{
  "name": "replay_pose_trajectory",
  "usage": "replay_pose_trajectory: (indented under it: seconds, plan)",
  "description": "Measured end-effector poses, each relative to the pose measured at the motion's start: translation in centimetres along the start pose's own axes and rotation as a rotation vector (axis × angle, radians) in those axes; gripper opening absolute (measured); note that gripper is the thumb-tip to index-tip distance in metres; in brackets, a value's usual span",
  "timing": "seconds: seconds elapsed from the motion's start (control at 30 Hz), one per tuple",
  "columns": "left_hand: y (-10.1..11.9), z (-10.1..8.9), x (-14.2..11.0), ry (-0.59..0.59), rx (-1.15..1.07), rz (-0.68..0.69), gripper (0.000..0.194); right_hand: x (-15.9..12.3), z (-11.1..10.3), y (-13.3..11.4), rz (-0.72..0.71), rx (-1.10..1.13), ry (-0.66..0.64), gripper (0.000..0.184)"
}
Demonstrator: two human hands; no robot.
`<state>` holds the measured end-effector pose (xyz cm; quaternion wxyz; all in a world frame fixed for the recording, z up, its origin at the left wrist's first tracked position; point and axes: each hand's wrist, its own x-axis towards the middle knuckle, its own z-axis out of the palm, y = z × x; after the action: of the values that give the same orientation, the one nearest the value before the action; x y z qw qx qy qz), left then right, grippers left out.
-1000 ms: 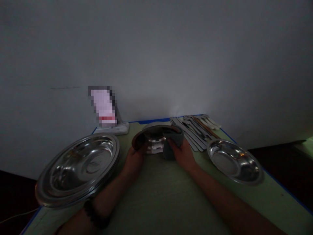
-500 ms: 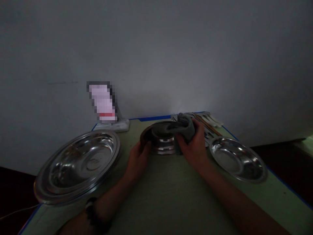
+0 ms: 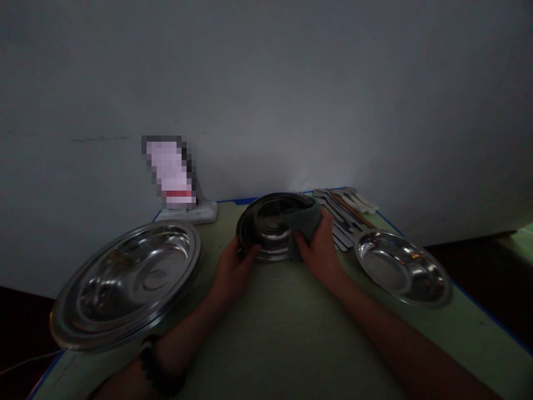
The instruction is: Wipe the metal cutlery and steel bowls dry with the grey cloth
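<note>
Between my hands a shiny metal basin (image 3: 272, 253) is held tilted above the green table, its hollow side partly toward me. My left hand (image 3: 234, 266) grips the basin's left rim, thumb on the near edge and fingers behind it. A grey-green cloth (image 3: 306, 222) is bunched in my right hand (image 3: 318, 250), which presses it over the right rim and into the inside of the basin. The cloth hides that part of the rim and some of my right fingers.
Stacked larger metal basins (image 3: 133, 278) stand at the left. A smaller metal basin (image 3: 402, 269) sits at the right, near several pieces of cutlery (image 3: 339, 214). A blurred phone (image 3: 170, 169) leans on a pale stand (image 3: 189, 212) before the wall.
The basin in my hands is tipped up more, showing more of its inside. My right hand and the cloth have shifted slightly left, uncovering more cutlery.
</note>
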<state>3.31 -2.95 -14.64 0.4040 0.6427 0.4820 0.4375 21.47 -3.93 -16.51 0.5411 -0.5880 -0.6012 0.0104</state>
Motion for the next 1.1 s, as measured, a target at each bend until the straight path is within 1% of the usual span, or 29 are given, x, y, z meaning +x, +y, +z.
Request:
replay_pose_trajectory:
  seconds: [0.17,0.3,0.5,0.67,0.73,0.8,0.93,1.1]
  plan:
    - [-0.3,0.0,0.2,0.049,-0.112,0.029,0.043,-0.1,0.1,0.0,0.089,0.109,-0.09,0.045]
    - [-0.7,0.0,0.4,0.082,-0.167,0.072,0.046,-0.1,0.1,-0.4,0.107,0.164,-0.146,0.044]
    - [-0.6,0.0,0.3,0.066,-0.136,0.099,0.043,-0.2,0.1,-0.5,0.113,0.177,-0.161,0.043]
    - [-0.3,0.0,0.2,0.085,-0.085,0.064,0.042,-0.3,0.1,-0.3,0.127,0.189,-0.165,0.045]
    - [-0.5,0.0,0.3,0.096,-0.061,0.082,0.043,-0.3,0.1,-0.3,0.117,0.191,-0.165,0.045]
    - [-0.7,0.1,0.3,0.1,-0.034,0.134,0.046,-0.3,0.1,-0.4,0.112,0.193,-0.166,0.044]
    - [-0.9,0.3,-0.2,0.051,0.01,0.253,0.06,-0.2,0.1,-0.3,0.159,0.208,-0.136,0.039]
    - [-0.6,0.7,-1.4,-0.123,-0.032,0.276,0.07,0.1,0.0,0.0,0.237,0.281,-0.005,0.032]
